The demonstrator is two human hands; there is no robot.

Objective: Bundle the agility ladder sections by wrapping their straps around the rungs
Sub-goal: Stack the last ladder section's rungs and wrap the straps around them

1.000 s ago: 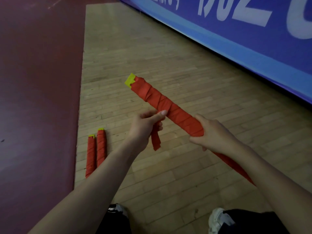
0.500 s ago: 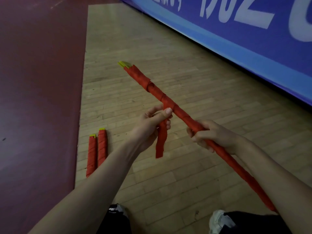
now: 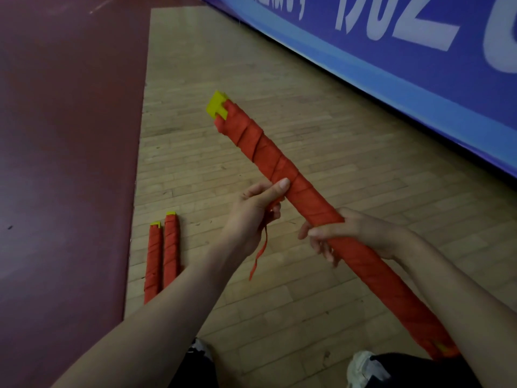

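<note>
left grip pinches strap, thumb pinning wrap so it likely can't slacken | right grip clasps bundle, steadying it | done bundles parked aside on floor

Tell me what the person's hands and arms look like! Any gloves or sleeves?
No gloves, and no sleeves in view. The left hand and right hand are bare, with no rings showing. The left forearm and right forearm are bare too, with no watch or bracelet.

Held bundle between both hands, two wrapped bundles on floor left.
</note>
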